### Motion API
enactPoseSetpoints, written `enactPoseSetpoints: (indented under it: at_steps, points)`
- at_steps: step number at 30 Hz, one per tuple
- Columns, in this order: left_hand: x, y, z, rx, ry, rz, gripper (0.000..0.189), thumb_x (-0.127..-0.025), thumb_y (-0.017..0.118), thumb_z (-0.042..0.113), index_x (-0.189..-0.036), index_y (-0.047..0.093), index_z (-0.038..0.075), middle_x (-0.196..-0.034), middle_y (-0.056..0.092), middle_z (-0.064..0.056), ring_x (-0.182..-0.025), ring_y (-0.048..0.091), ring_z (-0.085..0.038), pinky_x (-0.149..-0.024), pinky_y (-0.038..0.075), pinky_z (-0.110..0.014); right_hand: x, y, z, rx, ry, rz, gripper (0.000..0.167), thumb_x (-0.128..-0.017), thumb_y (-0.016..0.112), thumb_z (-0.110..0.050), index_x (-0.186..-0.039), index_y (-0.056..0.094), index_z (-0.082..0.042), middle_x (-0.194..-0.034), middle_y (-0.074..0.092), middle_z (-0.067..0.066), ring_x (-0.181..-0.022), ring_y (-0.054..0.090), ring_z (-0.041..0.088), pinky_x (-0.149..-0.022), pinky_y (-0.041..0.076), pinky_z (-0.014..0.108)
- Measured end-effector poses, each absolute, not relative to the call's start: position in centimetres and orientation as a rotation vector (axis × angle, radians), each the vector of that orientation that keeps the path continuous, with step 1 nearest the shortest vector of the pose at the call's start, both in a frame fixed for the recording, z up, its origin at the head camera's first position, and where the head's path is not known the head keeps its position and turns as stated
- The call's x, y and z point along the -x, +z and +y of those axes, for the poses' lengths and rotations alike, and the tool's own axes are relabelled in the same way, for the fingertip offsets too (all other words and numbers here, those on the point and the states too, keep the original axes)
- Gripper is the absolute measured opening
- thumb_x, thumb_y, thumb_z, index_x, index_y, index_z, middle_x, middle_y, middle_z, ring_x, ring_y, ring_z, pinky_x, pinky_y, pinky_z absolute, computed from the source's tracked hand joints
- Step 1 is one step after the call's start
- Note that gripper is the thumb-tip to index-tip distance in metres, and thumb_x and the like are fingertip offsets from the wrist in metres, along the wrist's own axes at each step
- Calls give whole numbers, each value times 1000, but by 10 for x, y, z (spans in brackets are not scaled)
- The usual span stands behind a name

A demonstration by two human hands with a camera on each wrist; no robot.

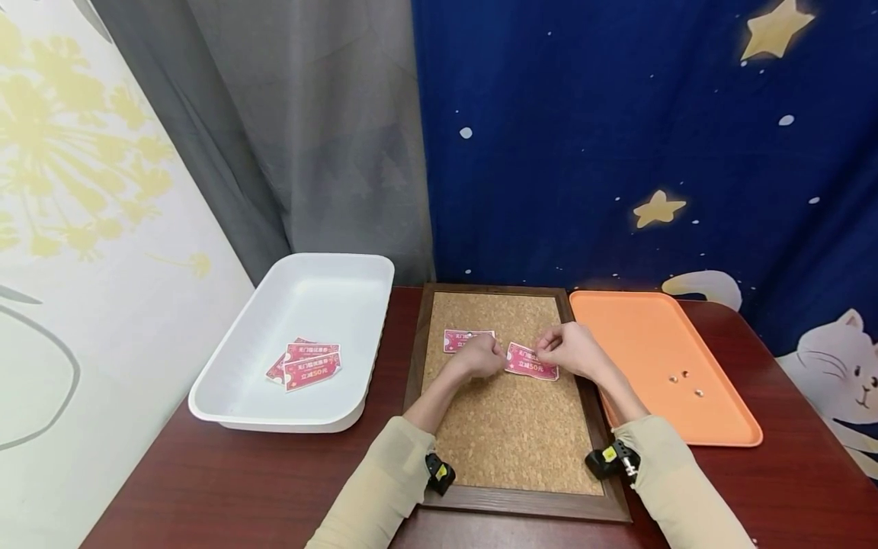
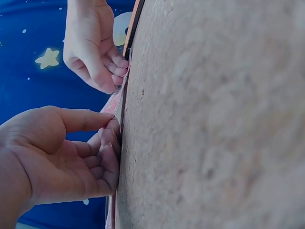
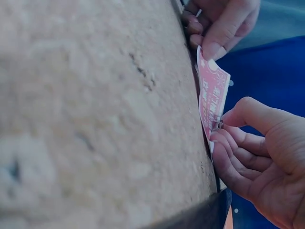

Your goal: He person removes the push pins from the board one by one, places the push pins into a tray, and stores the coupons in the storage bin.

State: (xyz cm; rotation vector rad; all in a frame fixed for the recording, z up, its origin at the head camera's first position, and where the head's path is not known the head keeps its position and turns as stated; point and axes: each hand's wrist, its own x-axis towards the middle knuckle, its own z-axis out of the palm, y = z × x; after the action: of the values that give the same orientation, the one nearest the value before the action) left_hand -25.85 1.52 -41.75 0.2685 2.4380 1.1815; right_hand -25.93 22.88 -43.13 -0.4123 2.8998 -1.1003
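A pink paper coupon lies against the cork board, tilted slightly. My left hand pinches its left corner between thumb and forefinger, plain in the left wrist view. With thumb and forefinger, my right hand holds a small silver thumbtack at the coupon's face; the other fingers rest along the paper's edge. The tack's point is hidden. To the left, a second pink coupon sits on the cork, partly covered by my left hand, with a small shiny spot near its top edge.
At the left stands a white tub holding several overlapping pink coupons. An orange tray on the right carries a few small silver tacks. The board's dark wooden frame rests on the reddish table, before hanging curtains.
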Motion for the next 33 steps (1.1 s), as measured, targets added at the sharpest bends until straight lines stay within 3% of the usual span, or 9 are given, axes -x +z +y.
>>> enactPoseSetpoints:
  at_steps: [10, 20, 24, 28, 33]
  points:
    - [254, -415, 13, -321, 1199, 2445, 41, -90, 63, -3, -55, 46, 11, -58, 41, 2, -48, 35, -10, -44, 26, -23, 250, -429, 237, 372, -1205, 2871, 6, -81, 71, -6, -86, 71, -2, -80, 70, 4, -72, 65, 13, -64, 52, 25]
    - [249, -412, 6, -442, 1149, 2455, 44, -87, 56, -8, -52, 40, 13, -52, 34, 5, -46, 30, -8, -45, 22, -22, 238, -424, 242, 443, -1306, 2899, 8, -81, 72, 0, -88, 68, 0, -82, 68, 6, -76, 64, 17, -68, 53, 23]
    - [246, -409, 2, -461, 1126, 2467, 38, -90, 56, -7, -55, 50, 7, -55, 46, 2, -48, 33, -8, -45, 24, -21, 232, -424, 245, 445, -1335, 2917, 10, -81, 71, 1, -90, 68, 0, -83, 68, 6, -78, 64, 17, -69, 53, 22]
    - [240, -403, -3, -491, 1137, 2509, 22, -93, 56, -3, -72, 64, -4, -71, 65, -10, -54, 42, -9, -49, 31, -20, 227, -423, 248, 432, -1355, 2923, 11, -81, 72, 2, -91, 68, -1, -84, 68, 6, -78, 64, 17, -70, 52, 22]
    - [234, -395, -12, -492, 1235, 2508, 17, -94, 57, -3, -77, 60, 0, -78, 67, -12, -59, 45, -9, -52, 34, -20, 221, -421, 254, 404, -1382, 2922, 12, -83, 70, 2, -94, 67, -1, -87, 68, 6, -80, 64, 18, -72, 53, 23]
